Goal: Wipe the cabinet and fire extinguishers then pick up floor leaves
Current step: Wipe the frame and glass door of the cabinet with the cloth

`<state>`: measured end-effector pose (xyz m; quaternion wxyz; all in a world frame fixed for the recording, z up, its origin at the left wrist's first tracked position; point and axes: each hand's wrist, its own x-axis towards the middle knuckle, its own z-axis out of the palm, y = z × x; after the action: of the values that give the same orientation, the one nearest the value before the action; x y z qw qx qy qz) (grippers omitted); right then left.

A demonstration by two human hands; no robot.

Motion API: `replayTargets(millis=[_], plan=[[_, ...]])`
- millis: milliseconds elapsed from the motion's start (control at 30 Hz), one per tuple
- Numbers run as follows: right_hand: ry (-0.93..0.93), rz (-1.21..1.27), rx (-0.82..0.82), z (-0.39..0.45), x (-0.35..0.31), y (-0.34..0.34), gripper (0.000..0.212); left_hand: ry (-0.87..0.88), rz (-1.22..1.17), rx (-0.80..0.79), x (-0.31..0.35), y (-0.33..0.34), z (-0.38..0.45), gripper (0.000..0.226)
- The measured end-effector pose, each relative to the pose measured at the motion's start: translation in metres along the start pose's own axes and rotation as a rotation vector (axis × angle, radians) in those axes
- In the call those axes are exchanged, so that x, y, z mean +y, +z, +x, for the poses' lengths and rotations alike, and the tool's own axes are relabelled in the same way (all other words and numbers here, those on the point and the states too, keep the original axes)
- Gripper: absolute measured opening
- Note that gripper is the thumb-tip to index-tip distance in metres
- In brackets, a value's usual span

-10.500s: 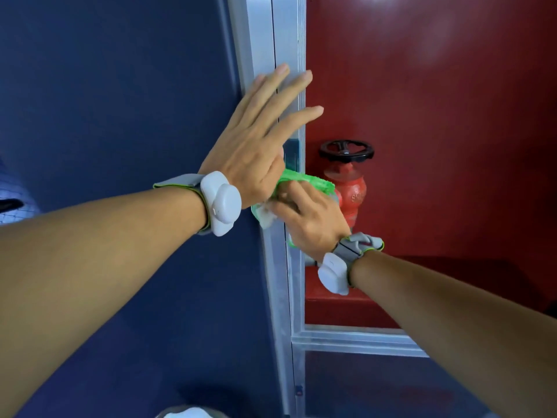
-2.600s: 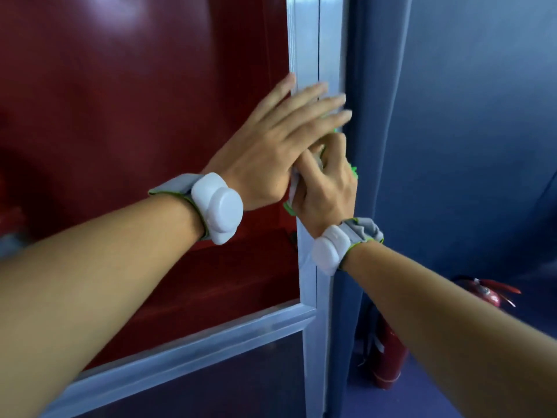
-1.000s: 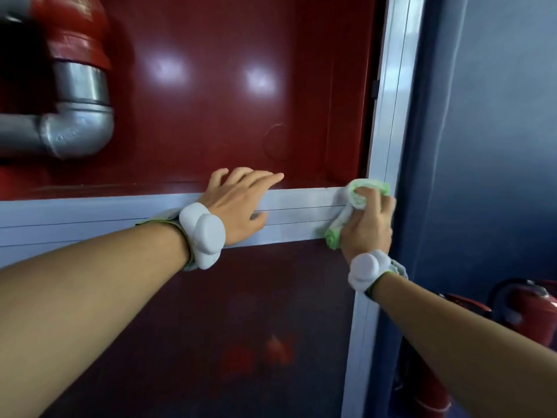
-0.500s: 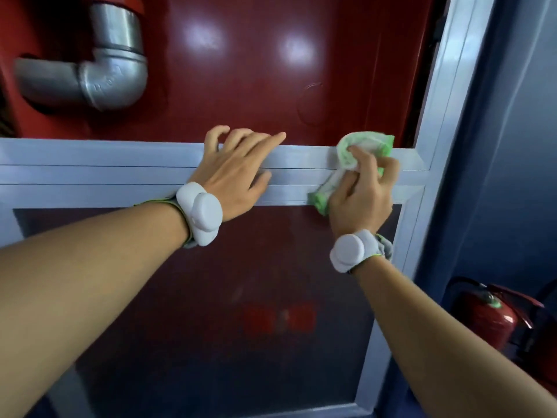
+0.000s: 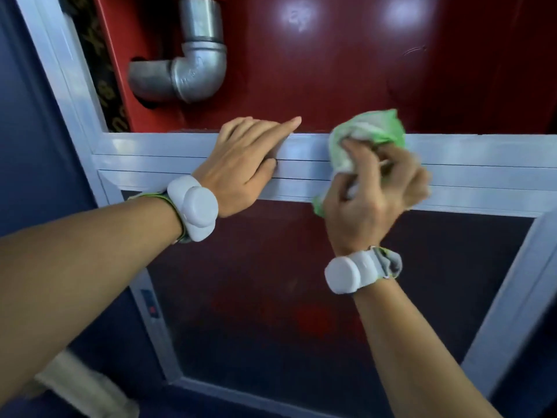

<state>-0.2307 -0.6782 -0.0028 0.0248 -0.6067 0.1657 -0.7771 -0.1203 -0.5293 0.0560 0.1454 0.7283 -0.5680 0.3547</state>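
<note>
Aluminium rails (image 5: pixel 482 158) frame the red cabinet (image 5: pixel 346 70), a grey pipe elbow (image 5: pixel 193 76) fixed to its back wall and dark blue wall (image 5: pixel 33 131) beside it. Our left hand (image 5: pixel 241 164) lies flat on the horizontal rail, fingers straight and together. Our right hand (image 5: pixel 373 194) clutches a green-and-white cloth (image 5: pixel 370 131), pressing it against the same rail. White trackers (image 5: pixel 196 206) sit on both wrists.

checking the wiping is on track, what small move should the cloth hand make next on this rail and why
Probably slide the right hand, which grips the green cloth, rightward along the silver crossbar. The left hand rests flat on the bar just left of the cloth, blocking that way, while the bar's right stretch lies bare.
</note>
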Motion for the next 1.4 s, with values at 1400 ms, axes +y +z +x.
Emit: replayTargets(millis=[1400], plan=[[-0.474, 0.09, -0.182, -0.103, -0.158, 0.118, 0.05, -0.033, 0.177, 0.384, -0.166, 0.014, -0.126, 0.067]])
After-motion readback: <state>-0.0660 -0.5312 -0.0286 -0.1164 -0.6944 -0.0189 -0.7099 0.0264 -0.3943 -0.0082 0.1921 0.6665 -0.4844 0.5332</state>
